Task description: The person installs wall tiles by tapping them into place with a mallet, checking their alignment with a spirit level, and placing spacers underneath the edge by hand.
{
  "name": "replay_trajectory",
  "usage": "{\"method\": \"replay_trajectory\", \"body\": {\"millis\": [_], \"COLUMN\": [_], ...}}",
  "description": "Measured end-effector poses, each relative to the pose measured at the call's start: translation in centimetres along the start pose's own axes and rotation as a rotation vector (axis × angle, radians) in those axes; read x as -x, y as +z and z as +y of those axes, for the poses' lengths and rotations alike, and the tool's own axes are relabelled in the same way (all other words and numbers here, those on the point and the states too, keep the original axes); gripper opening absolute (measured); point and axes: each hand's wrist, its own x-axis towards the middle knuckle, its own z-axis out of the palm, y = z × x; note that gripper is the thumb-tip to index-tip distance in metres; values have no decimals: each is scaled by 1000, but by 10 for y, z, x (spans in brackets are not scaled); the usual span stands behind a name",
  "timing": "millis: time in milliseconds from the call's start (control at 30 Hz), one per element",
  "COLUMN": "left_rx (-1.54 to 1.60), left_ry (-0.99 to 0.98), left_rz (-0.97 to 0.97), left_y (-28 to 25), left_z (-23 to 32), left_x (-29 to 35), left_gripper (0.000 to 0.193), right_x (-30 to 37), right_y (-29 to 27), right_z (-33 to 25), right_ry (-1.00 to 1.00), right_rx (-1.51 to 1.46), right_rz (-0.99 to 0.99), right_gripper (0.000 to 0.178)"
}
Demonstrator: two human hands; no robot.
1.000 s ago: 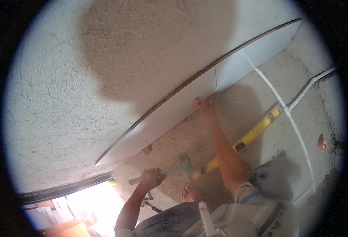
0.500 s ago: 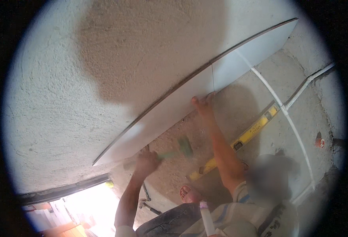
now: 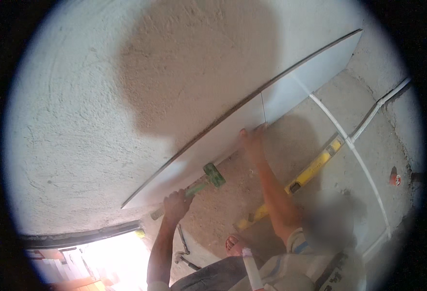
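Note:
My left hand (image 3: 176, 204) is closed around the handle of a green-headed mallet (image 3: 214, 175). The mallet's head appears at the lower edge of the left white tile (image 3: 199, 148); whether it touches the tile I cannot tell. That tile and a second white tile (image 3: 315, 70) form a long slanting row against the rough wall, with a thin seam between them. My right hand (image 3: 253, 137) rests at the lower edge of the left tile beside the seam, thumb to the left and fingers stretched toward the right. Its palm contact is hidden.
A yellow spirit level (image 3: 315, 167) lies below the tiles, partly behind my right forearm. White conduit (image 3: 337, 121) branches across the concrete at right. A dark bent pipe (image 3: 186, 259), a sandalled foot (image 3: 233, 245) and a blurred grey shape (image 3: 332, 223) are low down. A bright opening (image 3: 116, 257) is at lower left.
The mallet, smeared by motion before, now shows sharply, with its head closer to the tile's lower edge. My right hand keeps its place by the seam. The view has shifted slightly.

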Motion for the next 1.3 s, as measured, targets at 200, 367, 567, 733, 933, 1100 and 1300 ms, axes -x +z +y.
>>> {"method": "replay_trajectory", "body": {"millis": [200,367,567,733,933,1100,1300], "left_rx": [136,231,209,247,19,-69,-44], "left_ry": [-211,-215,-180,-173,-124,-200,-145], "left_rz": [-208,-281,-203,-63,107,169,-317], "left_y": [23,43,40,19,-7,-34,-47], "left_z": [7,24,12,2,-48,-104,-97], "left_x": [28,47,40,38,74,110,136], "left_gripper": [45,47,45,43,41,47,51], "right_x": [-12,-8,4,2,26,89,85], "right_y": [24,25,20,16,42,144,166], "right_z": [-49,-83,-71,-75,-84,-55,-33], "right_ry": [-181,-278,-362,-314,-319,-70,94], "right_rx": [-104,-57,7,-24,24,-10,-111], "right_rz": [403,414,379,338,271,40,59], "right_gripper": [96,93,95,101,119,136,136]}}
